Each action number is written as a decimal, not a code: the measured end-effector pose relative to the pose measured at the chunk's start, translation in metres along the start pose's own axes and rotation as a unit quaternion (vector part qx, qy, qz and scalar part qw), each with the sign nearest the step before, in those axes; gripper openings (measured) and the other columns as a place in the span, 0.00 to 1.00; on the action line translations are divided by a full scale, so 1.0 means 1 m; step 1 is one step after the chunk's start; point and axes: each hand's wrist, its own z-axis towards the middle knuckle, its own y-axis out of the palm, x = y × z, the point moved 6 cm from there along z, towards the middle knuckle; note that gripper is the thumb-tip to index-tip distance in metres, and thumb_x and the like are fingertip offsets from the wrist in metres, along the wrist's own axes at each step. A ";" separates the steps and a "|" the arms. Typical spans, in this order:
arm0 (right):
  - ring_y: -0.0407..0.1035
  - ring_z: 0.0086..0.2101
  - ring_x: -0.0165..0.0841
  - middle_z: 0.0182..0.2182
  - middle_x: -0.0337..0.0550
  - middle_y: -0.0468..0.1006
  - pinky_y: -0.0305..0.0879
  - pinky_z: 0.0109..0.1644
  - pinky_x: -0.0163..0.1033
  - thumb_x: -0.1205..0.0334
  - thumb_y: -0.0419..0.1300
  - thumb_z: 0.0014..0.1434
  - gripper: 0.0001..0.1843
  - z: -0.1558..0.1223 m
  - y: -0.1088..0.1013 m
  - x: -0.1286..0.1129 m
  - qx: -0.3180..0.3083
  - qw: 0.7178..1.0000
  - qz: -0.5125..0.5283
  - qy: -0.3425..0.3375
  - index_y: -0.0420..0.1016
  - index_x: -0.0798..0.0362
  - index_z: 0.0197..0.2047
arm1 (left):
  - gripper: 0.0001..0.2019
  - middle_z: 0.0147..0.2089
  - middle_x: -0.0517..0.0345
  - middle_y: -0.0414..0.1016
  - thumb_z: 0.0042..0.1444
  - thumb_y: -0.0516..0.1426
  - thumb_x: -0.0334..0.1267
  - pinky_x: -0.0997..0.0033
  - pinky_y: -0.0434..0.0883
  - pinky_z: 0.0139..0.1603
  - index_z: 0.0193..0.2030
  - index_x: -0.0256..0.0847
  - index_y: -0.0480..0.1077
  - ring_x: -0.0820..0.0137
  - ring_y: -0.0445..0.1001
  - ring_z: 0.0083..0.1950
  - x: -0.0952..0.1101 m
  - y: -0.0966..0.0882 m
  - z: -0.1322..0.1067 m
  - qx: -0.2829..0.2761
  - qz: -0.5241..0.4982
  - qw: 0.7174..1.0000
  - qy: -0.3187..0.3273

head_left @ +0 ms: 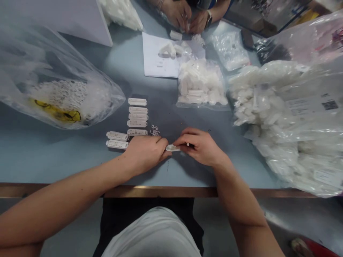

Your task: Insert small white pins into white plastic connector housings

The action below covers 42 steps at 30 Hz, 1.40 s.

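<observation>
Between my two hands is a small white perforated plastic piece (pixel 173 147), partly covered by fingers. My left hand (pixel 147 150) grips its left end between thumb and curled fingers. My right hand (pixel 199 144) is closed at its right end, fingertips pinched on the piece; a small white tip shows between the fingers, too little to name. Just beyond my left hand lies a little heap of tiny white parts (pixel 154 130). Similar white perforated plastic pieces (pixel 137 116) lie in a column on the left, with two more (pixel 117 144) beside my left wrist.
A clear bag of small parts with a yellow label (pixel 64 96) stands left. Ahead lie a bag of white pieces (pixel 202 84) and a paper sheet (pixel 150 60). Large filled bags (pixel 294 128) crowd the right. Across the table, another person's hands (pixel 184 18) handle small parts.
</observation>
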 end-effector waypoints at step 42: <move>0.72 0.35 0.32 0.35 0.42 0.80 0.65 0.40 0.35 0.61 0.55 0.65 0.10 0.003 0.000 0.009 0.111 0.985 -0.131 0.021 0.79 0.50 0.42 | 0.09 0.34 0.51 0.75 0.62 0.52 0.33 0.59 0.68 0.40 0.34 0.42 0.72 0.57 0.71 0.44 -0.021 -0.021 0.005 -0.001 0.102 0.995 0.011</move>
